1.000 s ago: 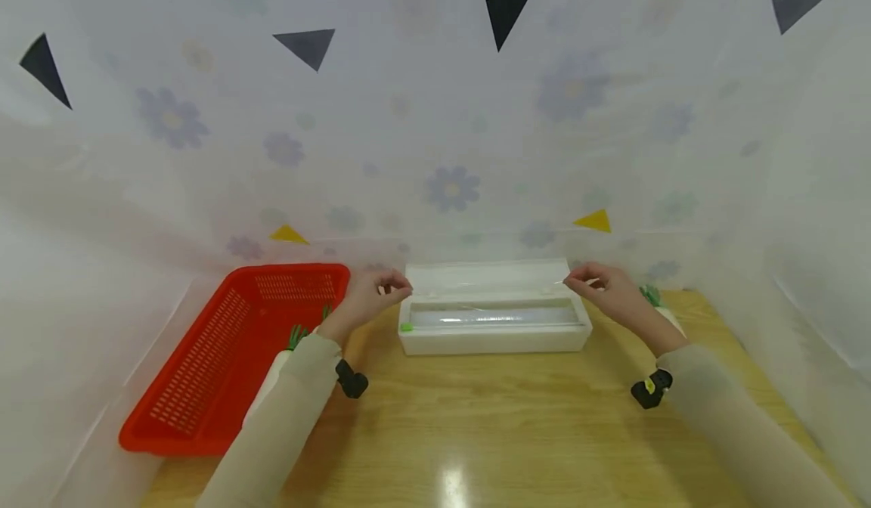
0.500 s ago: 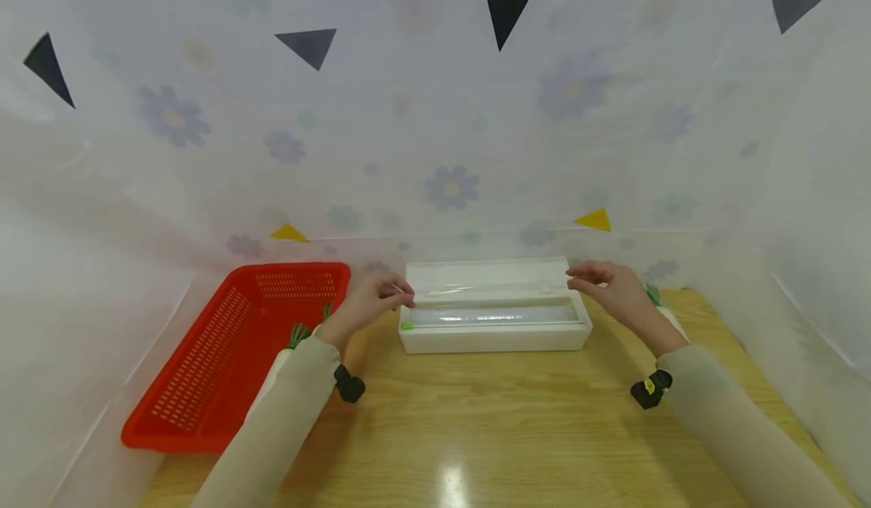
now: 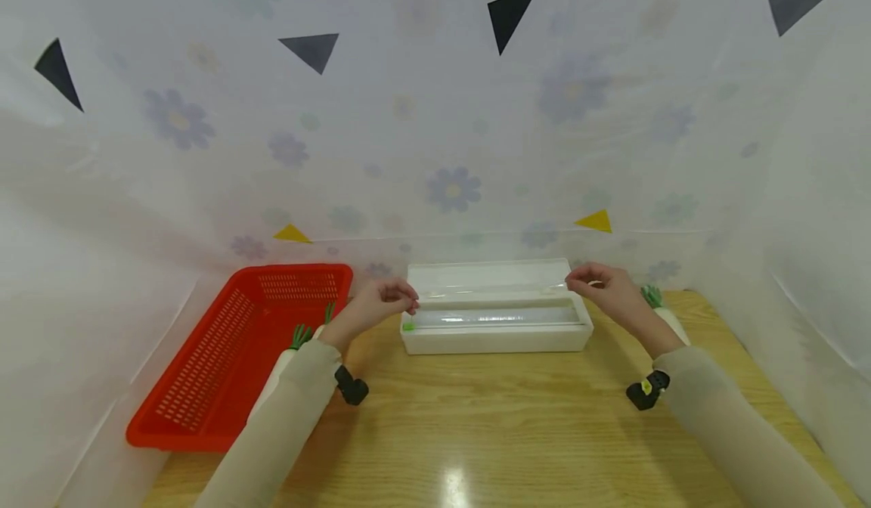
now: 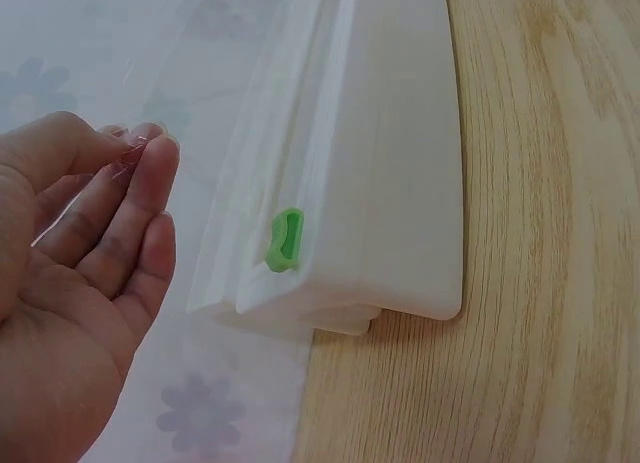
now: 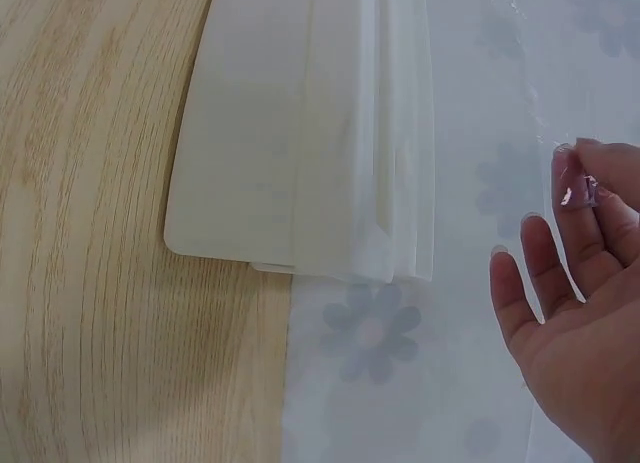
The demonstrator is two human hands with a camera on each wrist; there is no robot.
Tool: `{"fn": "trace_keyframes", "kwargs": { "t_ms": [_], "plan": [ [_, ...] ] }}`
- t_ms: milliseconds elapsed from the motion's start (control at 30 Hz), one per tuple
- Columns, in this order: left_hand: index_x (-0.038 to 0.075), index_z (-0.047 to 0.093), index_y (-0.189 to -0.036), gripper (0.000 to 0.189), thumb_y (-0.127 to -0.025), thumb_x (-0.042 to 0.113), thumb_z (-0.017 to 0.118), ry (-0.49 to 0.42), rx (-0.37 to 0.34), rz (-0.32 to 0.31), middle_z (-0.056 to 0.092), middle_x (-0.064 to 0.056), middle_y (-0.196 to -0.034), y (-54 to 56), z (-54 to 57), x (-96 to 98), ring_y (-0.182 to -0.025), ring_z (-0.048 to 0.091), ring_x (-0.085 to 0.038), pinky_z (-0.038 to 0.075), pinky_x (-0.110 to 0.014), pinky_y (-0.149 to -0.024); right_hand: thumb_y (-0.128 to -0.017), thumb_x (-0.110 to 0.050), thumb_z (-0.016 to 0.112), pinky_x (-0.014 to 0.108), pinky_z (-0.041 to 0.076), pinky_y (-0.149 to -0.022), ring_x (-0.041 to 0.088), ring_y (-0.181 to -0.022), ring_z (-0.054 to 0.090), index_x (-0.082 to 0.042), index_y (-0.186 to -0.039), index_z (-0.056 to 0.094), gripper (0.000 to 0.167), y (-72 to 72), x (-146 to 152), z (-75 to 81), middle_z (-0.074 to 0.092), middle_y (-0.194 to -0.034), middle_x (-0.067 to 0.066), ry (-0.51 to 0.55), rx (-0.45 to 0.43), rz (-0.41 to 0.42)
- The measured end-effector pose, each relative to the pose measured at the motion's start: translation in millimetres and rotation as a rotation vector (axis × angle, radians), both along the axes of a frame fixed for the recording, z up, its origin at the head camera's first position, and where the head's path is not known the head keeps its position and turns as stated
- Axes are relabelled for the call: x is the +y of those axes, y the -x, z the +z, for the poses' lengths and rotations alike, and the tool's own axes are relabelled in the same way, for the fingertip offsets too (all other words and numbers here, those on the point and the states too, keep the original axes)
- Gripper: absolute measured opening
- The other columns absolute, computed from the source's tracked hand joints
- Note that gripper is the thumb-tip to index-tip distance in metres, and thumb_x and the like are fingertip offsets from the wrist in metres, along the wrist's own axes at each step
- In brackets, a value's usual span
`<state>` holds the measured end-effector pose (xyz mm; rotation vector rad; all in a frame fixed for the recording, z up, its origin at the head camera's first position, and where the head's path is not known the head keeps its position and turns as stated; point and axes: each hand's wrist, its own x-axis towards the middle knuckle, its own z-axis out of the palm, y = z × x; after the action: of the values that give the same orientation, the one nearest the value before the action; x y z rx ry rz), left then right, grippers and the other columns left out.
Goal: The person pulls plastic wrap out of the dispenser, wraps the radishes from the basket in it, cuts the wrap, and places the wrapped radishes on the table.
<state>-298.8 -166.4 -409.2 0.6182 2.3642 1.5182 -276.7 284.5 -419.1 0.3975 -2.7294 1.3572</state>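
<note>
A white cling film box [image 3: 497, 342] stands with its lid [image 3: 486, 272] raised at the back of the table; inside lies a shiny roll of film [image 3: 500, 316]. A clear strip of cling film [image 3: 490, 291] stretches above the box between both hands. My left hand [image 3: 374, 308] pinches its left end between thumb and fingers, near the box's left corner. At the other end my right hand [image 3: 612, 292] pinches the film's corner; a crumpled bit of film [image 5: 580, 193] shows at those fingertips. A green slide cutter [image 4: 287, 240] sits at the left end of the box.
A red plastic basket [image 3: 292, 267] stands at the left. White radishes with green tops lie at both sides: one radish [image 3: 275, 376] by the left forearm, another radish [image 3: 670, 323] behind the right wrist. A flowered white curtain [image 3: 435, 115] rises close behind the box.
My left hand has dropped slightly, lowering the film's left end. The right fingertips parted a little half a second ago and are together again. The box has stayed put.
</note>
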Motion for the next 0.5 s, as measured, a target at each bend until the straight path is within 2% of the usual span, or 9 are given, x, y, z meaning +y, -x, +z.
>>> {"fn": "trace_keyframes", "kwargs": {
  "t_ms": [167, 233, 367, 500],
  "plan": [
    [-0.004, 0.067, -0.119, 0.023, -0.1, 0.009, 0.069, 0.015, 0.034, 0.069, 0.075, -0.017, -0.109, 0.3, -4.4, 0.7, -0.102, 0.07, -0.027, 0.055, -0.035, -0.094, -0.105, -0.031, 0.064, 0.043, 0.053, -0.089, 0.033, -0.107, 0.063, -0.003, -0.119, 0.068, 0.032, -1.4, -0.6, -0.1, 0.066, -0.122, 0.016, 0.013, -0.039, 0.0],
    [-0.002, 0.071, -0.114, 0.019, -0.099, 0.011, 0.072, 0.007, 0.057, 0.114, 0.075, -0.018, -0.107, 0.2, -5.7, 1.4, -0.099, 0.069, -0.029, 0.055, -0.032, -0.088, -0.105, -0.032, 0.064, 0.041, 0.053, -0.088, 0.037, -0.109, 0.062, -0.003, -0.117, 0.068, 0.031, -1.9, -0.8, -0.4, 0.066, -0.122, 0.016, 0.02, -0.044, -0.004],
    [0.002, 0.076, -0.105, 0.015, -0.098, 0.016, 0.074, -0.018, 0.095, 0.197, 0.074, -0.022, -0.107, -0.7, -6.7, 3.0, -0.099, 0.066, -0.039, 0.054, -0.036, -0.086, -0.105, -0.034, 0.064, 0.046, 0.052, -0.089, 0.039, -0.109, 0.063, -0.004, -0.116, 0.069, 0.033, -2.4, -2.4, 0.1, 0.068, -0.121, 0.016, 0.019, -0.027, -0.019],
    [0.002, 0.077, -0.107, 0.015, -0.099, 0.014, 0.072, -0.053, 0.083, 0.23, 0.077, -0.015, -0.108, -0.2, -7.5, 4.4, -0.109, 0.065, -0.044, 0.055, -0.039, -0.089, -0.105, -0.035, 0.064, 0.051, 0.051, -0.094, 0.04, -0.115, 0.062, -0.003, -0.128, 0.069, 0.039, -0.7, -3.2, 0.5, 0.068, -0.128, 0.018, 0.019, -0.026, -0.028]
  ]
}}
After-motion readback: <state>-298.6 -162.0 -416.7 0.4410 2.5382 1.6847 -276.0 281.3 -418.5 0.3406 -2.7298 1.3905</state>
